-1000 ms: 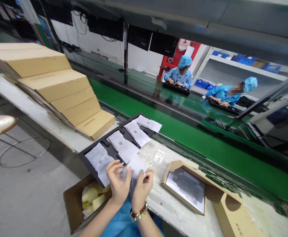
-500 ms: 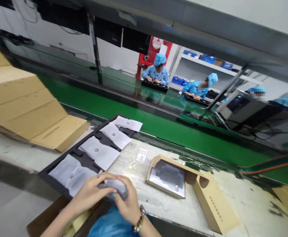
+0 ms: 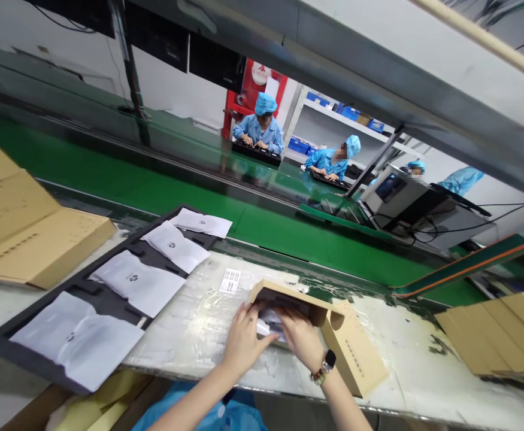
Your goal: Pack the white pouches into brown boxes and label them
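Note:
Both of my hands reach into an open brown cardboard box (image 3: 351, 347) lying on the worktable's plastic-covered top (image 3: 199, 323). My left hand (image 3: 244, 335) and my right hand (image 3: 300, 338) press a small item in a white pouch (image 3: 268, 323) into the box's dark insert. The fingers of both hands are curled over the pouch. To the left lies a black foam tray (image 3: 109, 287) with several white pouches (image 3: 138, 284) laid on it.
Stacked flat cardboard boxes (image 3: 28, 239) sit at far left, more folded cartons (image 3: 495, 335) at right. A green conveyor belt (image 3: 266, 224) runs behind the table. Workers in blue coats and caps (image 3: 262, 129) sit across it. A small white label (image 3: 230, 280) lies on the table.
My hands moved right from the front of the foam tray to the open cardboard box, carrying the pouched item into it. The view swung right as well.

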The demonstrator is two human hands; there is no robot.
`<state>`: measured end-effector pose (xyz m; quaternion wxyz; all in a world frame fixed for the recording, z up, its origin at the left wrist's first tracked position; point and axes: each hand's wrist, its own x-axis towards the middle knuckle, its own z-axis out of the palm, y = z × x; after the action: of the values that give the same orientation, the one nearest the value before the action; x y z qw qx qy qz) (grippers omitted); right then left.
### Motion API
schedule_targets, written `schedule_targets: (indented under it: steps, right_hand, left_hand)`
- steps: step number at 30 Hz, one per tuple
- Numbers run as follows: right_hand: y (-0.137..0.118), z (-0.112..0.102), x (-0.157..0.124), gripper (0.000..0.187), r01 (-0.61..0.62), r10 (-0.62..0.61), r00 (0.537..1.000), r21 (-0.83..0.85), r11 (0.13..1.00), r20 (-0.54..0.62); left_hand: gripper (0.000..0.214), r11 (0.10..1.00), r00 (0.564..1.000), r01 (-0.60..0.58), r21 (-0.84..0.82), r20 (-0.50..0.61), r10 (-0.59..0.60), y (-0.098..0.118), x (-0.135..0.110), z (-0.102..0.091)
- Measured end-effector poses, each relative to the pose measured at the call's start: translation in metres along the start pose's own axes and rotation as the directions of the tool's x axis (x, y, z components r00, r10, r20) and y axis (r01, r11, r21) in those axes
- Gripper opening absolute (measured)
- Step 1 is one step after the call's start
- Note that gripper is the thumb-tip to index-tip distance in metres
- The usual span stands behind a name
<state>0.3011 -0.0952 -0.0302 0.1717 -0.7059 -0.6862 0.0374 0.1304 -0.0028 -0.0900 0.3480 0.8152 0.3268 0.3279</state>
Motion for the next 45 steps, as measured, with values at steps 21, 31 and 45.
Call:
schedule_targets:
  steps: [21,31,45]
  right_hand:
    - [0.011,0.016,0.042,0.025,-0.307,0.310,0.950,-0.072,0.949,0.035]
    - [-0.029,0.038,-0.010,0.045,-0.177,0.149,0.969,-0.131,0.975,-0.197]
    - [-0.004,-0.011,-0.052,0.057,-0.400,0.434,0.674,0.198,0.895,-0.597]
  left_hand:
    - [0.061,0.980,0.998,0.013,-0.199,-0.059,-0.025,0.005,-0.002,-0.004]
    - [0.025,0.987,0.977,-0.006,-0.159,-0.210,-0.028,-0.042,0.084,-0.098]
    - [0.054,0.984,0.988,-0.043,0.170,0.155,0.016,0.029,0.063,-0.065]
